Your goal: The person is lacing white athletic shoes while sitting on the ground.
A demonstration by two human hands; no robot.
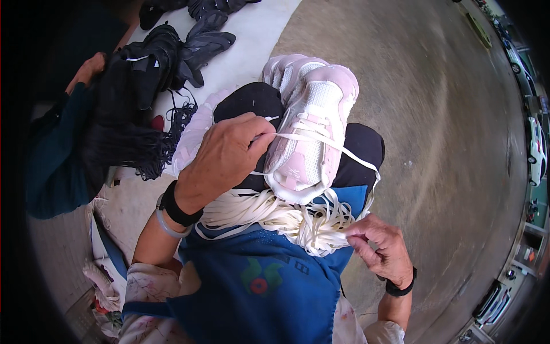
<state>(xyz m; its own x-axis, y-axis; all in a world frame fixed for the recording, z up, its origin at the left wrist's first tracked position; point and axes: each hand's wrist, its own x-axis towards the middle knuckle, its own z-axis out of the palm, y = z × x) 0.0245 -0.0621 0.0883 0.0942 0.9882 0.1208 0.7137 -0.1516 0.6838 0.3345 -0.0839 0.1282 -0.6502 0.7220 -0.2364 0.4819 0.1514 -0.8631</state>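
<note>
A pink and white sneaker (pixel 312 123) rests across my knees, toe pointing away, with a white shoelace (pixel 358 156) threaded through its upper eyelets. My left hand (pixel 226 152) is closed beside the shoe, pinching a length of this lace between thumb and forefinger. On the other side, the lace loops down from the shoe toward my right hand (pixel 381 246), whose thumb and forefinger pinch white lace at the edge of a bundle. That thick bundle of cream-white shoelaces (pixel 269 221) lies on my blue apron (pixel 258 275), below the shoe's heel.
More pink and white shoes (pixel 278 71) sit behind the sneaker and left of my knees. Black shoes (pixel 206 46) and black laces (pixel 154 146) lie at upper left, near another person's hand (pixel 89 69) and dark sleeve (pixel 63 143). Concrete floor (pixel 435 143) stretches right toward parked cars (pixel 535 146).
</note>
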